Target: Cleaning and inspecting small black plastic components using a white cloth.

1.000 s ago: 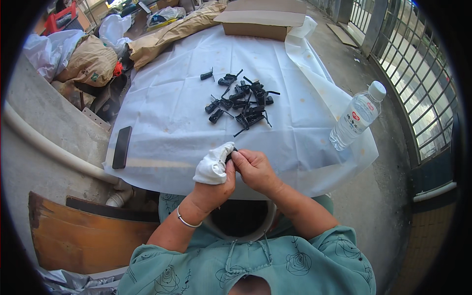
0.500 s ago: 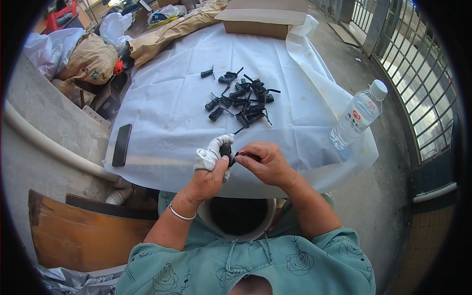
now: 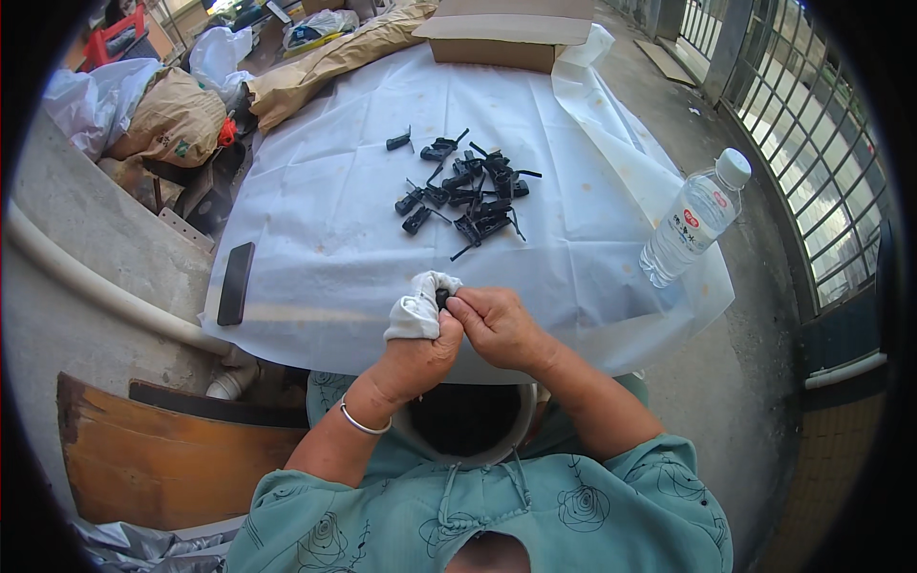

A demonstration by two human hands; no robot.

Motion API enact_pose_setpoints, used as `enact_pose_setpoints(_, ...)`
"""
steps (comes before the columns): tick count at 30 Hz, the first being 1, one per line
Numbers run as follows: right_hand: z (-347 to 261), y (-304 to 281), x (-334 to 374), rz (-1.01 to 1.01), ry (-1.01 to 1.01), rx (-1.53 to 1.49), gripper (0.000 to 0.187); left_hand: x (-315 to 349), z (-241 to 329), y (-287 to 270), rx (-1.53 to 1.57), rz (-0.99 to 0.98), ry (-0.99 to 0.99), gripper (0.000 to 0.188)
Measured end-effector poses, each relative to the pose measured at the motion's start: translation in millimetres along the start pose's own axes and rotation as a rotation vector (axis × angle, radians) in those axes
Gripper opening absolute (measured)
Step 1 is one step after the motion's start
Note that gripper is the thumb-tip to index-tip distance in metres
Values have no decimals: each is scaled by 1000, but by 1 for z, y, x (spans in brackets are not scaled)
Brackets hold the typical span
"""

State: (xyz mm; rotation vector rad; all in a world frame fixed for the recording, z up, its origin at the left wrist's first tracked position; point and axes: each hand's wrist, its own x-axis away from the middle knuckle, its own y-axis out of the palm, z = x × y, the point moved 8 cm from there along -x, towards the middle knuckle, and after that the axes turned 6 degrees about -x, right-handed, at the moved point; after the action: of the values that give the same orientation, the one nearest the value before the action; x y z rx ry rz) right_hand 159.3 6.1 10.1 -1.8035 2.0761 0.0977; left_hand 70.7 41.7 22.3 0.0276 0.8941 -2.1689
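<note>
My left hand [image 3: 422,329], its fingers covered by a white glove or cloth, is closed around a small black plastic part [image 3: 442,298]. Pressed close against it, my right hand [image 3: 499,327] pinches at the same part with thumb and forefinger. Most of the part is hidden by the fingers, so its shape does not show. Beyond my hands, a loose pile of similar black parts [image 3: 485,196] with thin strap-like tails lies on the white plastic sheet [image 3: 325,201]. One separate black part [image 3: 398,141] rests at the pile's far left.
A dark flat phone-like slab [image 3: 236,284] lies at the table's left edge. At the right stands a clear water bottle [image 3: 690,224]. A cardboard box [image 3: 492,53] sits at the far edge; bags [image 3: 172,119] are heaped far left. Below the table edge is a dark-mouthed bucket [image 3: 463,420].
My hands have come closer together, and the right fingers now cover more of the black part. The left hand has turned, with its gloved fingers curled over the part.
</note>
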Motion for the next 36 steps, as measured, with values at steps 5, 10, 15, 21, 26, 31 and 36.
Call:
enact_pose_setpoints(5,8,4,0,-93,95,-93,21,2,11,-5,-86,-126,-74,29)
enact_pose_setpoints(10,2,-61,-10,221,100,617,19,17,4,-9,-326,-415,128,36)
enact_pose_setpoints(15,36,-91,-17,385,260,968,17,-2,-7,-9,-166,-294,31,28)
enact_pose_setpoints(21,15,-83,-5,493,8,755,14,-5,-24,-3,33,-79,-97,23)
enact_pose_setpoints(26,23,-80,0,510,109,333,26,-9,-33,14,273,-16,-189,27)
enact_pose_setpoints(31,21,-64,3,338,183,88,27,-17,-16,0,324,171,-50,27)
enact_pose_setpoints(36,26,-69,3,242,211,35,27,-20,-15,-4,269,48,-20,25)
